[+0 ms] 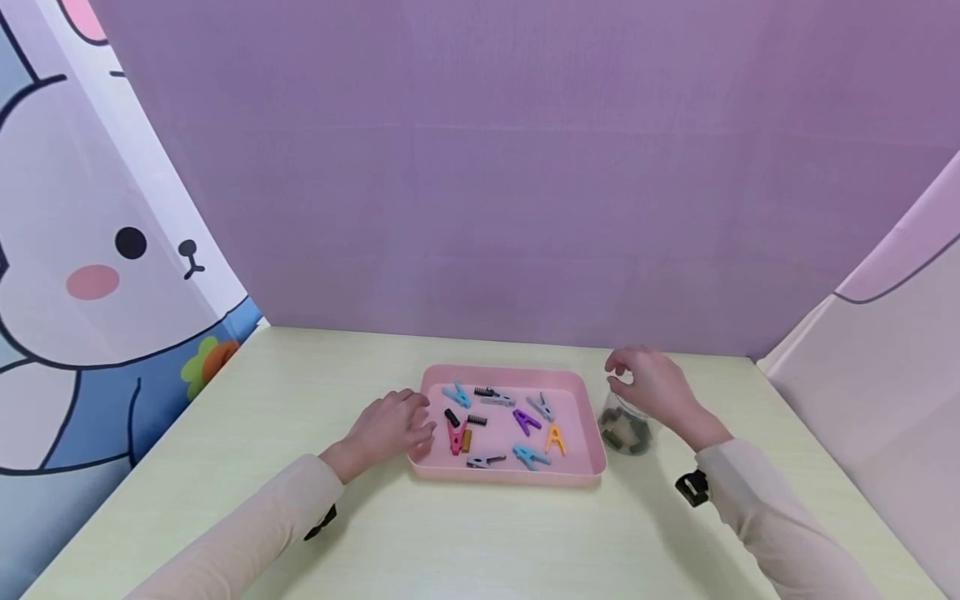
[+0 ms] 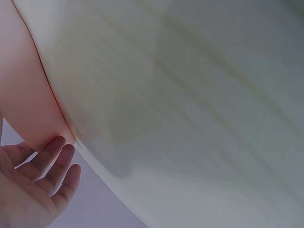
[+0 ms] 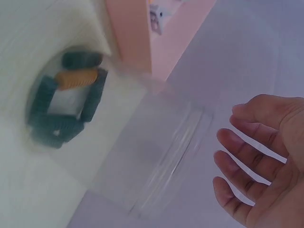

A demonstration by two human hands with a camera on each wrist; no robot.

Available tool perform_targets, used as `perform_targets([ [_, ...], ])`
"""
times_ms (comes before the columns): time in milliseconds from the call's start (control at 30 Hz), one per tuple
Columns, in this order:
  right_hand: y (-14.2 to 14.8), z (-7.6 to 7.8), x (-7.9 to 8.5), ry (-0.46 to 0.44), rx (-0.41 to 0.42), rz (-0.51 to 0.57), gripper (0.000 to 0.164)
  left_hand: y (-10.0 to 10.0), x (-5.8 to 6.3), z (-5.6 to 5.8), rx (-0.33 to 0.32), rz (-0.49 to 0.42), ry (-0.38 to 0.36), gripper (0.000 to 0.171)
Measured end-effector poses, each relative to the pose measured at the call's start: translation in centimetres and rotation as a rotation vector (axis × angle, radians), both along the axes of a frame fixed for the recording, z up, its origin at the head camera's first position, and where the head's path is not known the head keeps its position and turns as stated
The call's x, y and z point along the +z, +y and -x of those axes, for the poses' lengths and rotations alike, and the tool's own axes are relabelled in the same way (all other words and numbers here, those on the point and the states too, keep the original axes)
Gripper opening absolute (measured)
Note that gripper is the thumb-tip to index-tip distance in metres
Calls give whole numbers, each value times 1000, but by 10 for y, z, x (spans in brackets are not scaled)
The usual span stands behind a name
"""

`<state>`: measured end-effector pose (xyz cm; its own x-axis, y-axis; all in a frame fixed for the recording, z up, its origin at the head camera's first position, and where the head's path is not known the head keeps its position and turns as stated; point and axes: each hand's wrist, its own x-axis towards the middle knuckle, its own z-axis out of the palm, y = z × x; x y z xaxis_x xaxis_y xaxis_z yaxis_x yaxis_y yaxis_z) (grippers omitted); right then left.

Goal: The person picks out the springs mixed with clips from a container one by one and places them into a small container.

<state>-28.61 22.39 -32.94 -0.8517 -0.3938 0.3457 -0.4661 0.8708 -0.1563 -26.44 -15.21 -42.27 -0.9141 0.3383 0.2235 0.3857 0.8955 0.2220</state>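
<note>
The left hand is at the left rim of a pink tray, fingers loosely bent and touching that edge; in the left wrist view its fingertips meet the tray wall. Small A-shaped clips lie scattered in the tray, among them a purple clip, a yellow clip and a pink clip. Over the mouth of a clear jar hovers the right hand, thumb and fingers curved with nothing visible between them. Dark green ribbed pieces and an orange ribbed piece lie on the jar's bottom.
Small black ribbed pieces and a brownish-yellow piece also lie in the tray. The jar stands close to the tray's right side on a pale table. A purple cloth backdrop rises behind the table.
</note>
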Motion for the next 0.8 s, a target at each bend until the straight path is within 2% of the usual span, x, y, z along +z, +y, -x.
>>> perform_targets([
  [333,-33,-3,-9,-3,82,-53,12,0,0,0,13,-8,-15,43],
  [567,-55,-4,-24,-37,124,-96,14,0,1,-1,15,1,-13,42],
  [800,-75,-4,-39,-78,172,-105,15,1,3,-3,36,-14,-54,43],
])
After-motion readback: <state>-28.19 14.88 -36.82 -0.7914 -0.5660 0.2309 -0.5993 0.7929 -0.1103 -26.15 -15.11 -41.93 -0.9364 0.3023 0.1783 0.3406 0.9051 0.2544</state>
